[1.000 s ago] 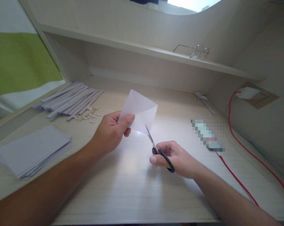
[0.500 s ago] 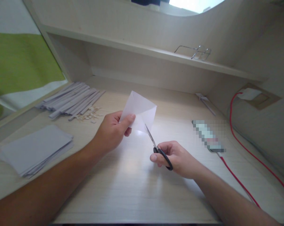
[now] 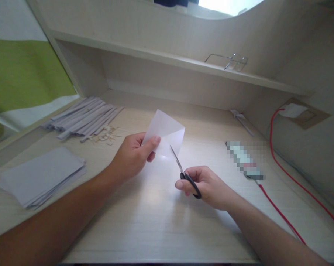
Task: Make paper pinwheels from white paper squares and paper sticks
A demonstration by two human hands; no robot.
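There is just one camera, and it sits on the person's head. It looks forward and down at the desk from close up, so both arms come in from the bottom of the picture. The far edge of the desk and the shelf above it fill the top. The desk's left edge and right corner both fit in.

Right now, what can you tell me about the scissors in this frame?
The scissors have slim silvery metal blades and black loop handles. The right hand grips the handles, fingers through the loops. The blades point up and away toward the white folded paper held by the left hand, their tips at its lower edge. They are held above the pale wooden desk, not resting on it.
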